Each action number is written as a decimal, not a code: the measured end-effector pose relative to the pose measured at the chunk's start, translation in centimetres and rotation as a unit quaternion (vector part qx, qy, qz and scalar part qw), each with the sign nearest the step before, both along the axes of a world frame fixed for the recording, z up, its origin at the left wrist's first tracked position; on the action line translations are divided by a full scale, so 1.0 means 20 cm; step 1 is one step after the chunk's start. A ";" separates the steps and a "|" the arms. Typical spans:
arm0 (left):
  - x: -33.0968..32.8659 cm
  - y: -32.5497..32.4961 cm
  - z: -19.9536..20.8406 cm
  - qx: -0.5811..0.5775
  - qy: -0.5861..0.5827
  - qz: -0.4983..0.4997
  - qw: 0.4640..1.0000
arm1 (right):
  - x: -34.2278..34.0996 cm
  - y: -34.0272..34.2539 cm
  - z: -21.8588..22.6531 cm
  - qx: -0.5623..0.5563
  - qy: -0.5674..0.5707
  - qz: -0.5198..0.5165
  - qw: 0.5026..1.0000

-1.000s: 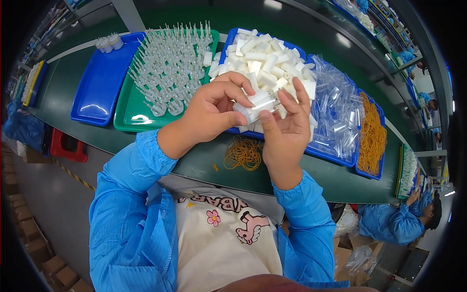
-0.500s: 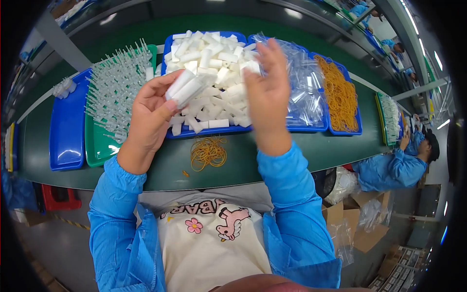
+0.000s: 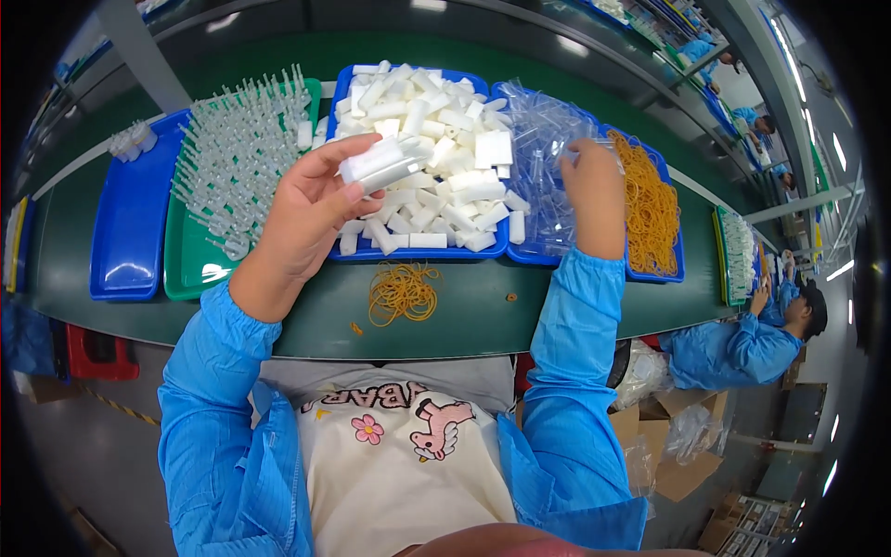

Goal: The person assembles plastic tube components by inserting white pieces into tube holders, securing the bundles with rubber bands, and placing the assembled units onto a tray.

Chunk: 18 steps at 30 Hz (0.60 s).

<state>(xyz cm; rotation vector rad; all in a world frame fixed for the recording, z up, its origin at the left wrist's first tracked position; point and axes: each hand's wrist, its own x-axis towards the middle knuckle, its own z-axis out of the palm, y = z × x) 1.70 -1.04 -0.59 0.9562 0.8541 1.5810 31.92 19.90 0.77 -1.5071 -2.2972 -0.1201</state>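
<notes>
My left hand [image 3: 311, 200] is closed around a small bundle of white cylindrical pieces [image 3: 367, 165], held above the near left of a blue tray [image 3: 445, 252] heaped with white foam-like pieces [image 3: 422, 121]. A shiny clear part shows along the bundle's lower side. My right hand [image 3: 597, 190] reaches over the blue tray of clear plastic tubes [image 3: 548, 139], by its right edge. Its fingers are curled down and pressed together; what they grip, if anything, is hard to see.
Orange rubber bands fill a blue tray [image 3: 678, 237] at right; a loose pile of bands [image 3: 403, 294] lies near the table's front edge. A green tray [image 3: 190, 274] of clear pointed parts and a blue tray [image 3: 130, 241] stand left. A co-worker [image 3: 742, 339] sits at far right.
My right hand has moved right, from over the white pieces to the clear tubes, and its fingers have closed. The left hand still holds its bundle, slightly shifted right.
</notes>
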 end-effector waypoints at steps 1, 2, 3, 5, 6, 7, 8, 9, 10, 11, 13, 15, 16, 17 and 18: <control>0.00 0.00 -0.01 0.011 -0.017 0.002 1.000 | -0.02 -0.02 0.02 0.065 0.054 0.014 0.996; 0.00 0.00 -0.01 0.024 -0.034 0.007 0.999 | -0.04 -0.03 0.04 0.129 0.108 0.031 0.985; -0.01 0.00 0.00 0.014 -0.021 0.000 1.000 | -0.07 -0.06 0.07 0.083 0.186 0.045 0.978; 0.01 0.01 0.00 0.025 -0.014 0.008 1.000 | -0.14 -0.11 0.07 -0.017 0.398 0.148 0.905; 0.01 0.02 0.00 0.037 -0.006 0.004 0.999 | -0.19 -0.15 0.07 -0.118 0.582 0.227 0.772; 0.02 0.02 -0.01 0.047 -0.009 -0.004 0.999 | -0.22 -0.21 0.09 -0.205 0.636 0.257 0.698; 0.01 0.02 0.00 0.044 -0.008 0.004 0.999 | -0.25 -0.25 0.07 -0.212 0.636 0.260 0.695; 0.00 0.02 0.00 0.044 -0.004 -0.008 0.999 | -0.27 -0.28 0.05 -0.266 0.643 0.291 0.657; 0.00 0.02 0.00 0.045 0.001 -0.022 0.999 | -0.30 -0.31 0.02 -0.316 0.647 0.319 0.616; 0.01 0.01 0.01 0.045 0.008 -0.014 0.999 | -0.32 -0.33 0.00 -0.332 0.643 0.343 0.598; 0.00 0.01 0.01 0.040 0.015 -0.017 0.999 | -0.36 -0.38 -0.02 -0.338 0.626 0.358 0.605; 0.00 0.01 0.00 0.036 0.021 -0.022 0.999 | -0.38 -0.40 -0.02 -0.343 0.606 0.363 0.620; -0.01 0.02 0.00 0.042 0.033 -0.022 0.998 | -0.38 -0.40 -0.02 -0.343 0.605 0.363 0.620; -0.01 0.02 0.00 0.047 0.045 -0.021 0.998 | -0.38 -0.40 -0.02 -0.344 0.602 0.362 0.623; -0.01 0.02 -0.01 0.047 0.044 -0.021 0.998 | -0.37 -0.40 -0.02 -0.346 0.599 0.361 0.625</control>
